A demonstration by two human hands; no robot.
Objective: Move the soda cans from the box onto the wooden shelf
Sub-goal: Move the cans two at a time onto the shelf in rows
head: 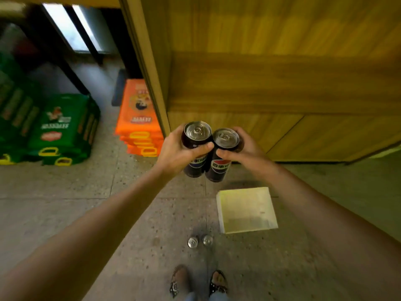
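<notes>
My left hand grips a tall black soda can around its upper half. My right hand grips a second black soda can the same way. Both cans are upright and touch side by side in the air, just in front of the wooden shelf, whose board is bare. Two more cans stand on the floor below, seen from above by their silver tops. A pale shallow box lies on the floor right of them, with nothing visible in it.
Stacked orange drink packs lie on the floor against the shelf's left side panel. Green drink packs are piled at the far left. My feet stand on the speckled floor at the bottom.
</notes>
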